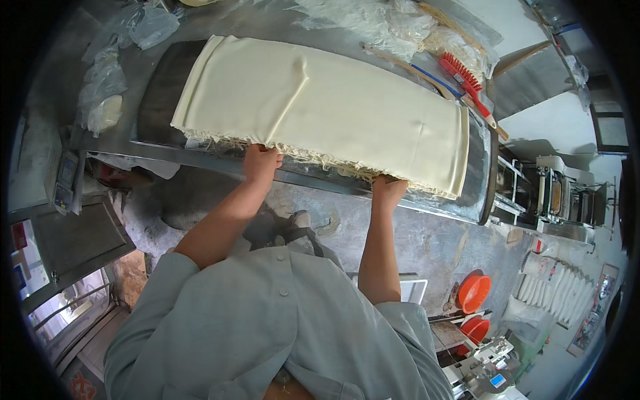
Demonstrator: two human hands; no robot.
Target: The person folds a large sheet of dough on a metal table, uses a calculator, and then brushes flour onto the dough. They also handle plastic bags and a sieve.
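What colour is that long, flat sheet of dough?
The long, flat dough sheet is plain pale cream, seen in the head view.

Scuffed grey floor [433, 250], pale wall [557, 123] at right, bright opening [79, 308] at lower left

We see one broad, pale cream dough sheet [360, 113], smooth on top, lying lengthwise along the counter [260, 23], with narrow ridged bands at both short ends, a raised crease left of its middle and a ragged near edge.
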